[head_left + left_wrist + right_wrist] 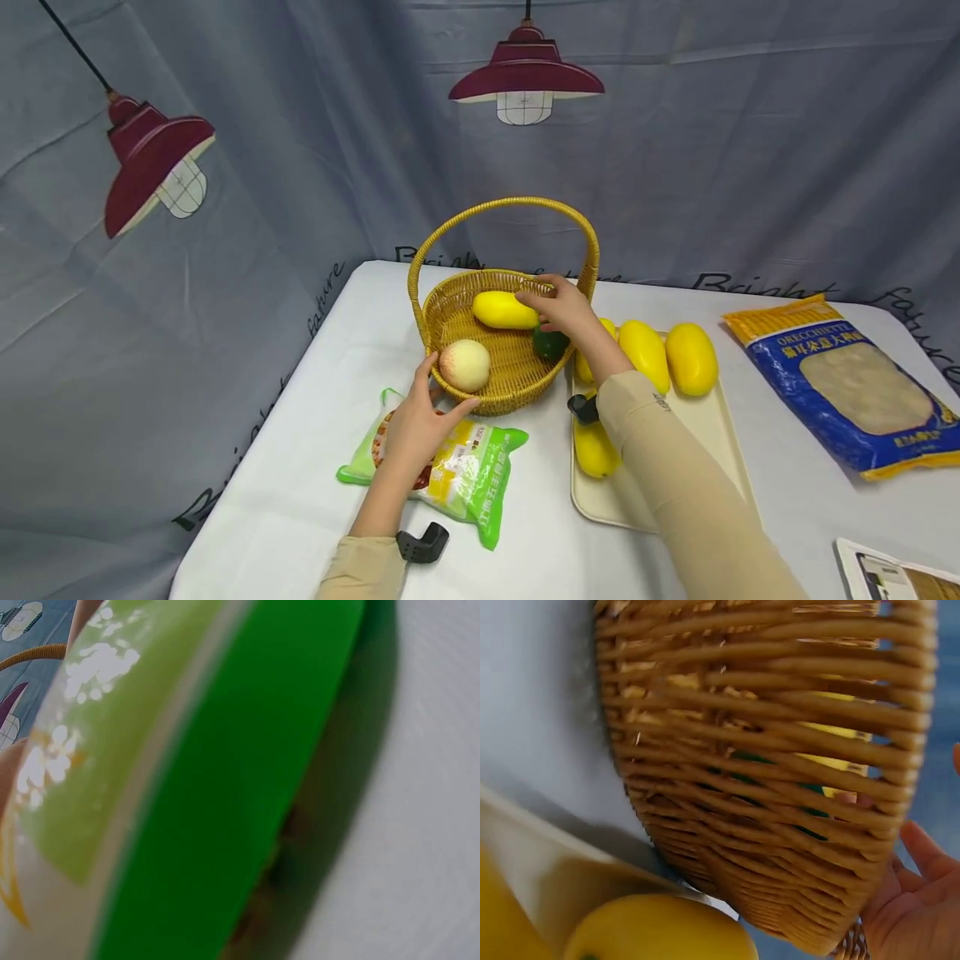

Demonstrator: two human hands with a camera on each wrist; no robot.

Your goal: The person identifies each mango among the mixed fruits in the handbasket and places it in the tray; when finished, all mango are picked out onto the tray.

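Note:
A wicker basket (517,392) with a tall hoop handle stands at the back of the table. Inside lie a yellow mango (501,310), a pale peach (464,366) and a dark green fruit (550,344), partly hidden by the right hand. My right hand (567,312) reaches over the basket's right rim, a fingertip at the mango's right end; the right wrist view shows its fingers spread beside the weave. At the front left rim, my left hand (414,427) has thumb and fingers spread apart, fingertips against the wicker. A green and white food bag (468,467) lies beneath that hand.
Right of the basket, a cream tray (708,433) holds several yellow mangoes (692,359), partly covered by the right forearm. A blue and orange orecchiette bag (847,383) lies farther right. At the front right corner is a white-edged flat item (892,575), cut off by the frame.

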